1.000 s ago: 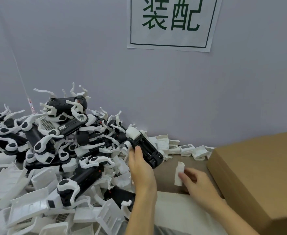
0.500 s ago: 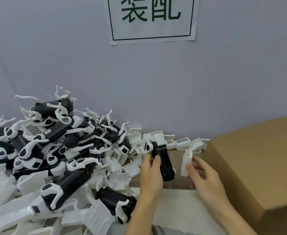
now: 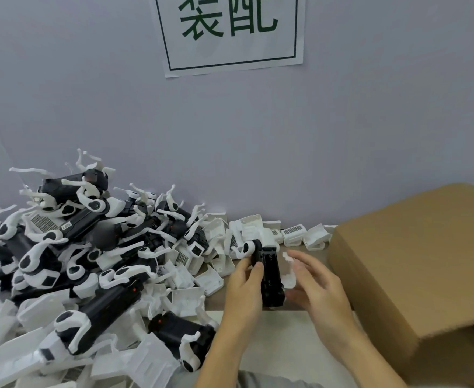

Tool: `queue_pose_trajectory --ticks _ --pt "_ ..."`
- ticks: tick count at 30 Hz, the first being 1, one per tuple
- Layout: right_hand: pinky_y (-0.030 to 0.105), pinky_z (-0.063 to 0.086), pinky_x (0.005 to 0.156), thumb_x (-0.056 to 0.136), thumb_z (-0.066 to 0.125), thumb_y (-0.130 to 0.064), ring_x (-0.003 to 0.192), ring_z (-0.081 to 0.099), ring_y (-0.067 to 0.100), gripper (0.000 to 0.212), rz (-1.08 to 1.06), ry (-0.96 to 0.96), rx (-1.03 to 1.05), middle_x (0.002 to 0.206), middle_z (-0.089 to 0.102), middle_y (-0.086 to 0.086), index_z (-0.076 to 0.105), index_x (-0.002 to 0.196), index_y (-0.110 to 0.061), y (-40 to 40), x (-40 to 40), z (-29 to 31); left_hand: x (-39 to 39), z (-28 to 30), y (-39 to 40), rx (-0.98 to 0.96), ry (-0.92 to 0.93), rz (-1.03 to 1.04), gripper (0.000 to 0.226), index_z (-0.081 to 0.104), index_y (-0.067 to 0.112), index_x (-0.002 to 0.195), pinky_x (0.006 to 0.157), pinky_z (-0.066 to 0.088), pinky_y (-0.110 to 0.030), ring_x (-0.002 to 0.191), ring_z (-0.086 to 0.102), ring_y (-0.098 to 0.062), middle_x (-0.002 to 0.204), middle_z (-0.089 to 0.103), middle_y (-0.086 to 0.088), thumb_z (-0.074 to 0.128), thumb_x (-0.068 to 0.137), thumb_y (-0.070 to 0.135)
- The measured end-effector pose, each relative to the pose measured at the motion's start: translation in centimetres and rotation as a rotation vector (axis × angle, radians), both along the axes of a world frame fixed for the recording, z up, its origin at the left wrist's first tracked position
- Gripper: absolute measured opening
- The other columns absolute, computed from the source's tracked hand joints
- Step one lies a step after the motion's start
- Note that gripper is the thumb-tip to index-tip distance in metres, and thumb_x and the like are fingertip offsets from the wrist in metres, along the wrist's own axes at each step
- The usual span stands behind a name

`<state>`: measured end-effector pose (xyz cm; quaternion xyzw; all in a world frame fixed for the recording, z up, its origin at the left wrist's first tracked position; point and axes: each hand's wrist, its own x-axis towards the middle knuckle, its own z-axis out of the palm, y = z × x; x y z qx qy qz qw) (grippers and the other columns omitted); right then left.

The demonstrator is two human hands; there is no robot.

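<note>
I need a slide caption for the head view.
Left hand grips a black unit; right hand holds a white part beside it, near a parts pile.

A white paper sign (image 3: 231, 35) on the wall (image 3: 370, 121) shows two large green characters, 装配, inside a green frame; barcode stickers (image 3: 294, 230) on small white parts (image 3: 315, 237) and pale marks on the black part (image 3: 270, 278) are unreadable.

Left of the left hand (image 3: 243, 295), a heap of black-and-white parts (image 3: 96, 247) crowds in. A cardboard box (image 3: 412, 261) blocks right of the right hand (image 3: 318, 287); bare tabletop (image 3: 280, 345) lies open under both wrists.
</note>
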<state>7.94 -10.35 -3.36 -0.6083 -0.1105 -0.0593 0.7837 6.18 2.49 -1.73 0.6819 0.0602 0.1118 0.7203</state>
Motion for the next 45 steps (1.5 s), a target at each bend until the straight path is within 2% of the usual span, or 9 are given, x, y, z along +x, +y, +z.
queue_pose_trajectory --ticks 6,13,19,23,27,30,37,42,45 --pt "0.024 0.056 0.085 0.086 0.071 0.0 0.104 0.068 0.01 0.041 -0.144 -0.163 -0.148 0.122 0.06 -0.006 0.071 0.109 -0.033 0.7 -0.3 -0.5 0.2 -0.3 0.1 -0.014 -0.018 0.0 0.025 0.069 0.025 0.116 0.063 0.047 -0.006 0.087 0.069 0.006 0.097 0.076 0.017 0.047 0.105 0.017" --pt "0.006 0.048 0.07 0.085 0.074 -0.007 0.108 0.058 0.0 0.033 -0.247 -0.352 -0.33 0.116 0.051 -0.028 0.073 0.096 -0.038 1.2 -0.3 -0.6 0.5 -0.6 0.3 0.024 -0.048 -0.022 0.026 0.072 0.024 0.112 0.078 0.051 -0.015 0.099 0.07 -0.006 0.103 0.077 0.008 0.048 0.105 0.018" --pt "0.023 0.054 0.086 0.084 0.076 -0.01 0.11 0.062 0.006 0.046 -0.305 -0.415 -0.394 0.121 0.051 -0.025 0.064 0.114 -0.042 1.2 -0.2 -0.5 0.4 -0.6 0.3 0.054 -0.064 -0.069 0.032 0.072 0.03 0.108 0.084 0.054 -0.02 0.099 0.071 -0.006 0.104 0.077 0.007 0.043 0.107 0.016" --pt "0.022 0.056 0.087 0.083 0.079 -0.018 0.11 0.062 0.001 0.043 -0.317 -0.389 -0.403 0.122 0.055 -0.022 0.065 0.122 -0.03 1.3 -0.1 -0.5 0.1 -0.4 0.1 0.016 -0.056 -0.097 0.041 0.073 0.041 0.1 0.075 0.053 -0.014 0.096 0.07 0.001 0.101 0.076 0.018 0.039 0.107 0.017" --pt "0.017 0.052 0.088 0.084 0.078 -0.028 0.107 0.059 -0.003 0.038 -0.377 -0.406 -0.488 0.117 0.054 -0.027 0.066 0.12 -0.03 1.2 -0.3 -0.2 0.1 -0.5 -0.3 -0.037 -0.06 -0.127 0.036 0.075 0.034 0.1 0.072 0.052 -0.013 0.096 0.071 -0.003 0.103 0.077 0.009 0.042 0.107 0.021" --pt "0.018 0.051 0.089 0.083 0.08 -0.022 0.107 0.059 -0.001 0.038 -0.351 -0.437 -0.538 0.114 0.056 -0.027 0.066 0.117 -0.033 1.3 -0.4 0.1 0.1 -0.4 -0.4 -0.056 -0.131 -0.12 0.023 0.072 0.022 0.113 0.088 0.054 -0.024 0.106 0.071 -0.011 0.11 0.077 0.002 0.051 0.104 0.021" --pt "0.023 0.054 0.091 0.079 0.082 -0.007 0.11 0.061 0.0 0.041 -0.344 -0.471 -0.54 0.114 0.061 -0.023 0.073 0.116 -0.021 1.5 -0.6 0.1 0.4 -0.8 -0.3 -0.123 -0.159 -0.078 0.019 0.071 0.009 0.113 0.092 0.057 -0.052 0.101 0.072 -0.035 0.104 0.076 -0.013 0.063 0.098 0.017" --pt "0.029 0.057 0.089 0.081 0.079 -0.002 0.104 0.066 0.004 0.043 -0.251 -0.369 -0.427 0.109 0.07 -0.013 0.07 0.117 -0.023 1.7 -0.5 -0.3 0.5 -0.8 0.0 -0.128 -0.145 -0.012 0.018 0.074 0.015 0.109 0.08 0.056 -0.023 0.1 0.073 -0.02 0.101 0.078 -0.002 0.058 0.101 0.02" --pt "0.028 0.056 0.083 0.087 0.075 -0.014 0.097 0.069 0.01 0.031 -0.168 -0.13 -0.289 0.103 0.073 -0.005 0.066 0.114 -0.025 1.4 -0.2 -0.5 0.4 -0.6 -0.1 -0.166 -0.115 -0.027 0.019 0.075 0.019 0.109 0.077 0.057 -0.021 0.097 0.073 -0.013 0.102 0.078 0.0 0.06 0.1 0.026"
